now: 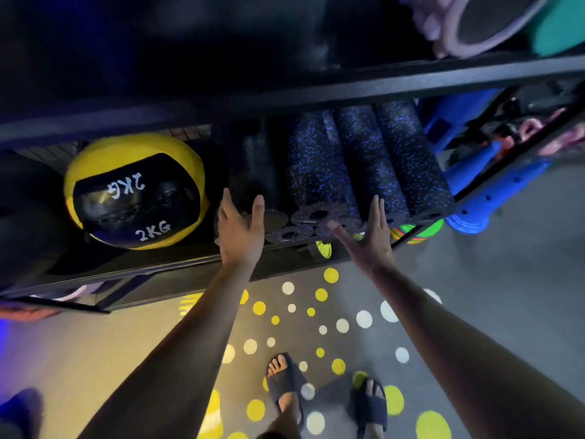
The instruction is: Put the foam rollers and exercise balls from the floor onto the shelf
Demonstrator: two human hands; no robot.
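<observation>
Several black foam rollers with blue specks [364,160] lie side by side on the middle level of a black shelf [285,90], their round ends facing me. A yellow and black exercise ball marked 2KG [134,191] sits to their left on the same level. My left hand [240,229] is held out flat with straight fingers at the left side of the roller ends. My right hand [370,236] is spread open at their right side. Neither hand holds anything. Whether the fingertips touch the rollers is unclear.
Blue plastic pieces [474,191] and a stack of coloured discs [414,232] sit at the shelf's right end. A purple ring [468,30] rests on the upper level. Grey floor with yellow and white dots [316,312] lies below, with my sandalled feet [285,384] on it.
</observation>
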